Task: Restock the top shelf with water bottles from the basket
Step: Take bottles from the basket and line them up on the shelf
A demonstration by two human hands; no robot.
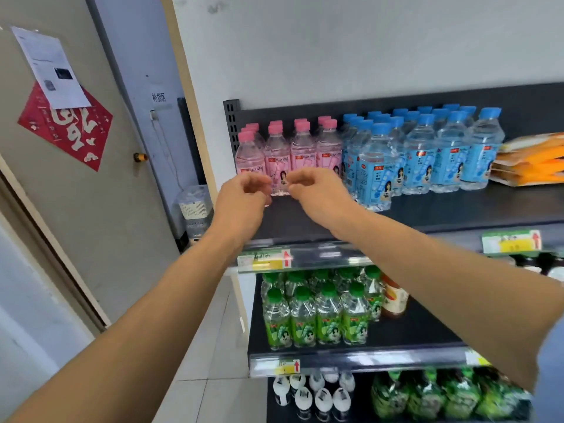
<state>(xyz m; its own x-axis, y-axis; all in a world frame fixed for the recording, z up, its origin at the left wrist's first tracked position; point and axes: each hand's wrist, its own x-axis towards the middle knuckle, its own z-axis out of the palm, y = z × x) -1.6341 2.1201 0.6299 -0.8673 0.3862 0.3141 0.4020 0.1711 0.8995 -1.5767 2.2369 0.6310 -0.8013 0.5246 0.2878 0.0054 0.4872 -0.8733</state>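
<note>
- Green-capped bottles (317, 315) stand in rows on the second shelf (421, 328), left.
- An orange-labelled bottle (395, 300) stands just right of them.
- White-capped bottles (314, 395) stand lower, with blurred green packs (442, 395), perhaps bottles, to their right.
- Orange packets (534, 160) lie stacked far right.
- A red paper diamond (70, 129) hangs on the door (100, 215), with a white sheet (48, 65) overlapping it.

The black metal top shelf (457, 209) lies bare along its front edge, widest toward the right front corner; pink-capped clear plastic bottles (302, 148) fill the left back corner; blue-capped clear plastic bottles (421, 154) crowd the middle, their leftmost file reaching nearest the front edge; flat orange-and-white packets (534, 160) block the right end; above all the caps there is open room.
</note>
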